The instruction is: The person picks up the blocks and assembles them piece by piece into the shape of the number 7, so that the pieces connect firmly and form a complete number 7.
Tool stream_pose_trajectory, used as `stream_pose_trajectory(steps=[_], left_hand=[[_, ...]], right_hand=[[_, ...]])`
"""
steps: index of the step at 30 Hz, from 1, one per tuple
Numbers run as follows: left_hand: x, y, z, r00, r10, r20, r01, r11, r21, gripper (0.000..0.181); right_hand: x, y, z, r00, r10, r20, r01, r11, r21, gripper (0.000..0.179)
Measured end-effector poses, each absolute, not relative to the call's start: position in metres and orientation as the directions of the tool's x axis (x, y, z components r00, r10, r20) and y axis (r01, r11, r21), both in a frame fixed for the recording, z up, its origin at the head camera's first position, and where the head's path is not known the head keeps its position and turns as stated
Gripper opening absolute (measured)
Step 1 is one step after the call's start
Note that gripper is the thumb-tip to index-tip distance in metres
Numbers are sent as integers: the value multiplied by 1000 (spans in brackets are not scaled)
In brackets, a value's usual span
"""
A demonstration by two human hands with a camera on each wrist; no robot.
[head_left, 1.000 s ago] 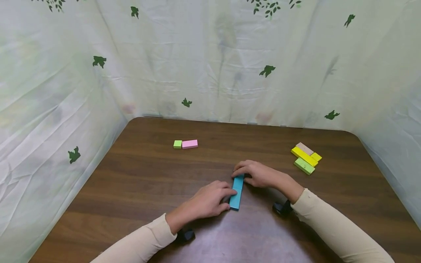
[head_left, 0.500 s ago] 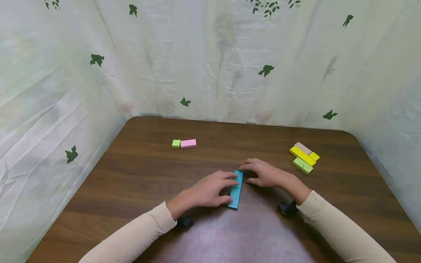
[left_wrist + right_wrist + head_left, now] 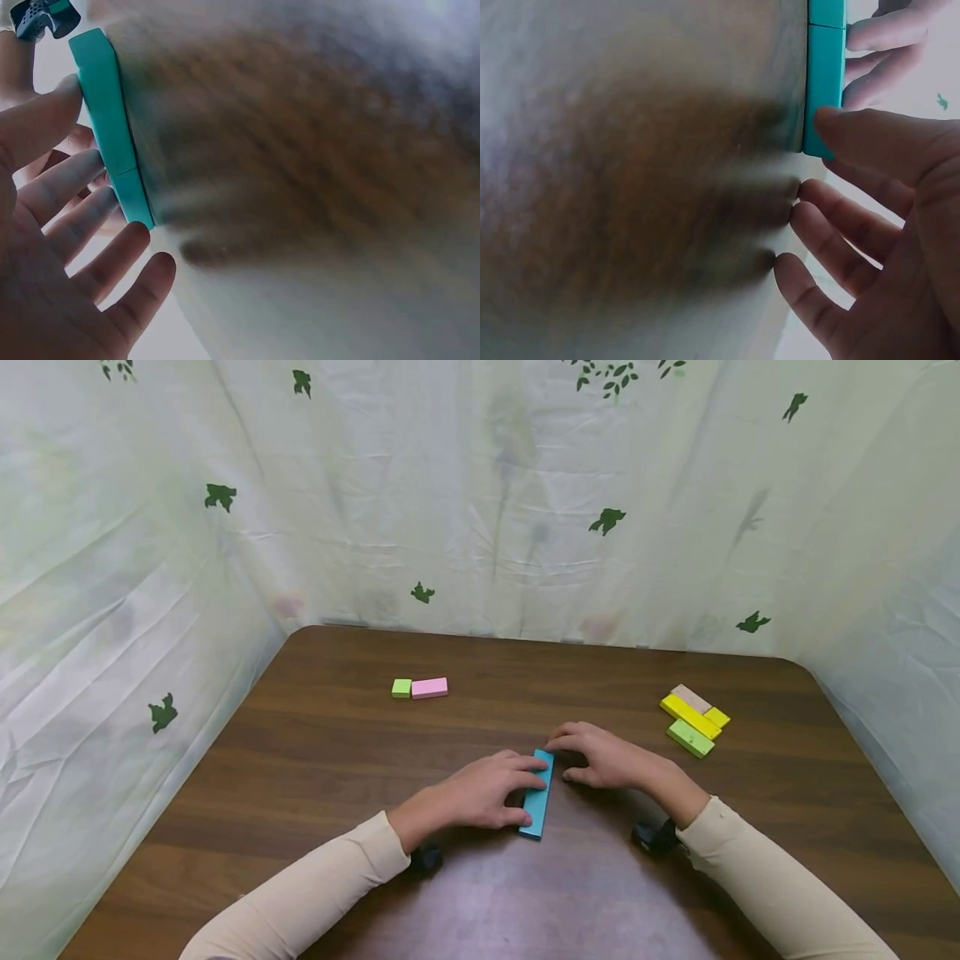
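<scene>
Two blue blocks [image 3: 537, 806] lie end to end in a straight strip on the table, with a thin seam between them in both wrist views. My left hand [image 3: 491, 791] reaches over the strip from the left, its fingertips on the top and the thumb at the near part. In the left wrist view its fingers [image 3: 75, 191] are spread and fairly straight. At the far end, my right hand [image 3: 603, 756] has its index fingertip right at the corner, while its thumb [image 3: 870, 135] overlaps the block's end in the right wrist view. Its other fingers rest loosely bent on the table.
A small green block [image 3: 402, 688] and a pink block [image 3: 430, 688] stand side by side at the back left. Toward the back right lie a pale pink block [image 3: 691, 698], a long yellow block [image 3: 690, 717], a small yellow block [image 3: 717, 717] and a green block [image 3: 690, 738].
My right hand has drawn back right from the strip's far end, where it gripped the block. My left hand has shifted slightly forward along the strip, its fingers spreading over the top.
</scene>
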State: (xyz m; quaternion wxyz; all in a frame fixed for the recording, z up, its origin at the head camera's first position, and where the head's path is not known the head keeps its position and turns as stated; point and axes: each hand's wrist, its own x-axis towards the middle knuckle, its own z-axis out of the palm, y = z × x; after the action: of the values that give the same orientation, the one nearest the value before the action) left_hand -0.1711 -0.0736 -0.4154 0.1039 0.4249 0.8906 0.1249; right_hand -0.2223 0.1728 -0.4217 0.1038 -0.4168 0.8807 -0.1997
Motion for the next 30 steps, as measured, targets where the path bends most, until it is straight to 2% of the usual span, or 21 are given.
stream_pose_trajectory(steps=[11, 30], left_hand=[[-173, -71, -413, -628, 772, -99, 704, 618, 349, 49], [-175, -70, -414, -625, 771, -122, 698, 622, 354, 53]], right_hand=[[-222, 171, -421, -644, -765, -12, -678, 578, -454, 47], [-223, 172, -425, -650, -760, 9, -679, 575, -456, 45]])
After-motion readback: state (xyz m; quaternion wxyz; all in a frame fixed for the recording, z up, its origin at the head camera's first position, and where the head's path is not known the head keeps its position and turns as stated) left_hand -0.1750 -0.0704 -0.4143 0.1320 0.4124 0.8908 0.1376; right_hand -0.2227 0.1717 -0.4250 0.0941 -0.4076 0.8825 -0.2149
